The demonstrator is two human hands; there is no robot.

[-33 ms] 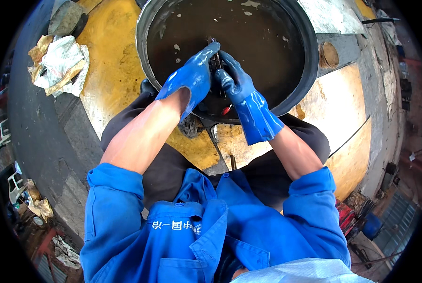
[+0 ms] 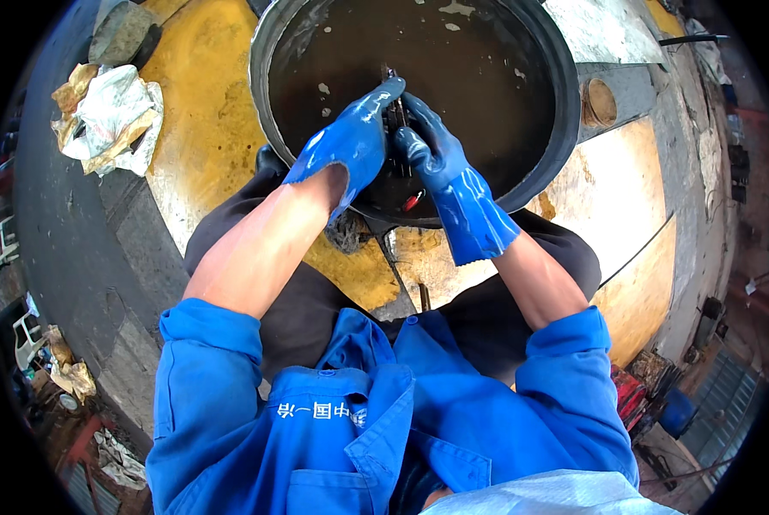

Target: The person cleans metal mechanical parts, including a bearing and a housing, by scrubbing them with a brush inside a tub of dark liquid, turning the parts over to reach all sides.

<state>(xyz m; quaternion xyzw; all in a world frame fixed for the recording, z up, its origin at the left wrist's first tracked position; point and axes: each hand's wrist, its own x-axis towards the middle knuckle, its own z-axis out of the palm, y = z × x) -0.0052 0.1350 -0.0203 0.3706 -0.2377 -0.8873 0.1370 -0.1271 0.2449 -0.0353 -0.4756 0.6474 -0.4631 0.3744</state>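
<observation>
Both my hands wear wet blue rubber gloves and meet over a large round black tub (image 2: 567, 112) of murky brown liquid. Between them is a dark, wet, elongated metal part (image 2: 395, 116), mostly hidden by the gloves. My left hand (image 2: 350, 142) is closed along its left side, with the fingers pointing to the far side of the tub. My right hand (image 2: 436, 154) curls around the other side, its thumb bent inward. Just below the hands, near the tub's close rim, a small red object (image 2: 413, 201) shows; its kind is unclear.
Crumpled white and brown wrapping (image 2: 114, 120) lies on the floor at left, near a grey lump (image 2: 120, 33). A round brown piece (image 2: 600, 99) lies right of the tub. Dark fibrous scrap (image 2: 347, 232) touches the near rim. My bent legs flank the tub.
</observation>
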